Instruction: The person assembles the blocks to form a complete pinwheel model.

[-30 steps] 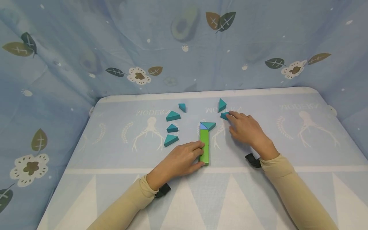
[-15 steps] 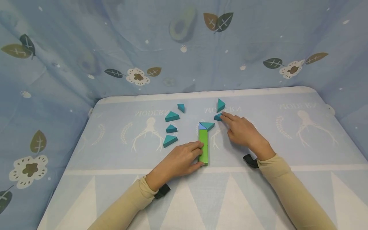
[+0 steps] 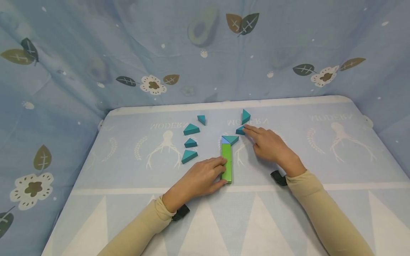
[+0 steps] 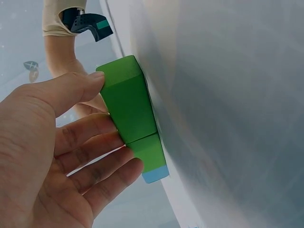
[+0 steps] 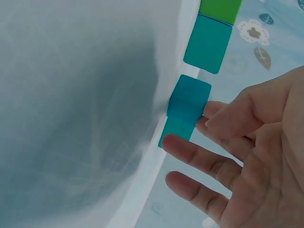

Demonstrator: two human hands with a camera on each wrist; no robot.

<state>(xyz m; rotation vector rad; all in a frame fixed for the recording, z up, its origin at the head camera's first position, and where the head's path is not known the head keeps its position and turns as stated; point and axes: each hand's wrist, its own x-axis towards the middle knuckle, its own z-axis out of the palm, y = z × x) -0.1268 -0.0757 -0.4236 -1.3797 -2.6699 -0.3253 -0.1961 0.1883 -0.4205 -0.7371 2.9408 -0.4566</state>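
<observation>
Lying in a loose column beyond the left hand [image 3: 201,179], four teal triangles [image 3: 189,156] sit apart on the worktop [image 3: 256,220], perhaps spaced so that each stays easy to reach. The left hand rests low, its relaxed fingers along the side of two green blocks [image 3: 226,153] laid end to end, the thumb at their near end, probably to stop the row slipping. At the row's far end, between the hands, a pale blue triangle [image 3: 224,141] and a larger teal triangle [image 3: 231,139] meet edge to edge. Next comes a small blue triangle [image 3: 240,130], with a farther teal triangle [image 3: 245,116] close behind. The right hand [image 3: 271,145] reaches forward, fingers lightly spread, fingertips touching the small blue triangle, thumb clear, apparently nudging rather than pinching.
</observation>
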